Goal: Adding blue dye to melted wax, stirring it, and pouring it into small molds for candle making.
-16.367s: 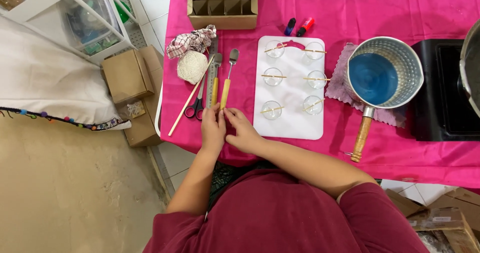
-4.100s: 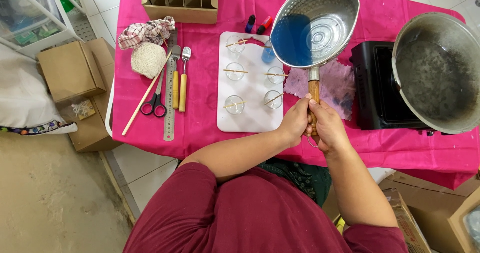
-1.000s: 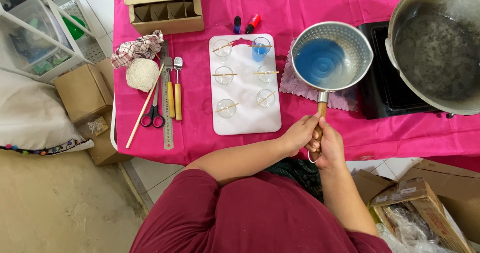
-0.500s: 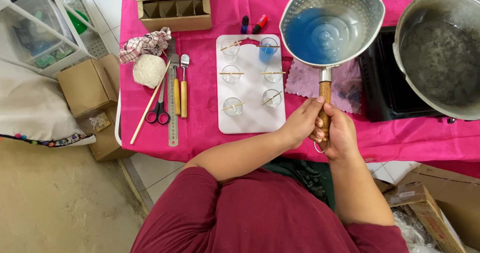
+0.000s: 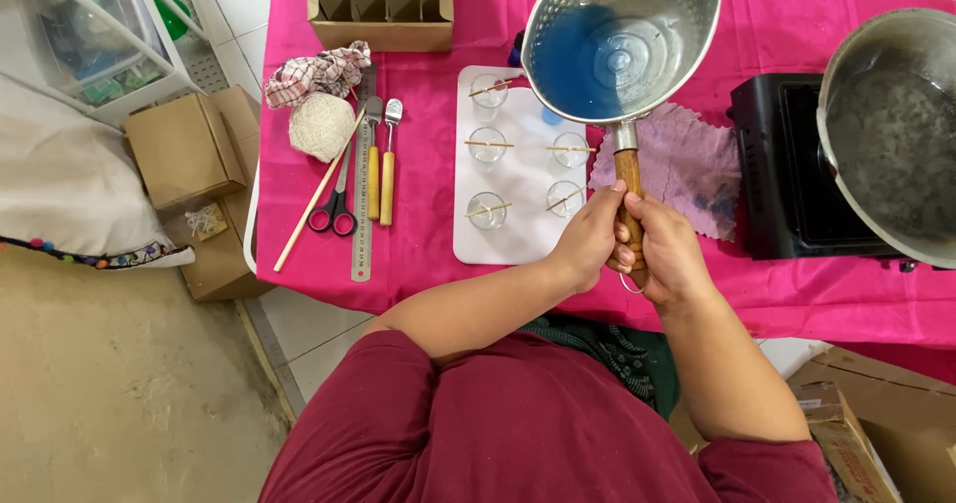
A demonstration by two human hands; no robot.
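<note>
Head view: we've got left hand [image 5: 590, 242] and right hand [image 5: 665, 249] both clamped on the wooden handle of the saucepan [image 5: 619, 40] of blue liquid, tilted over the white tray [image 5: 518, 179] far side; pour slow, spout right over a glass [image 5: 571, 149]

A hammered metal saucepan [image 5: 622, 40] with a wooden handle is lifted and tilted left over the far glasses, blue liquid pooled at its left side.
</note>
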